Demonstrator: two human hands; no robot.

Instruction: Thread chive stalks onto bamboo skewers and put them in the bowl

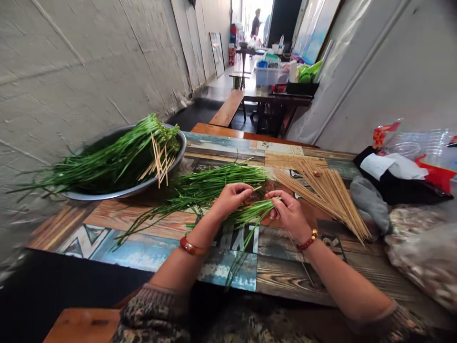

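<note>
My right hand (290, 212) is closed around the pale ends of a small bunch of garlic chives (252, 214), whose green leaves hang to the left over the table. A thin bamboo skewer (303, 264) sticks out below that hand, towards me. My left hand (233, 197) pinches the pale tip of a chive stalk (257, 188), close to my right fingers. Behind my hands lies a loose pile of garlic chives (217, 180). To the right, bare bamboo skewers (332, 197) are spread in a heap.
At the left a metal basin (124, 192) holds more chives (121, 150) with several skewer ends (159, 159) poking out. Plastic bags (421, 243) and dark and red packaging (403, 176) crowd the table's right side. Walls flank both sides; a bench (228, 108) and another table stand beyond.
</note>
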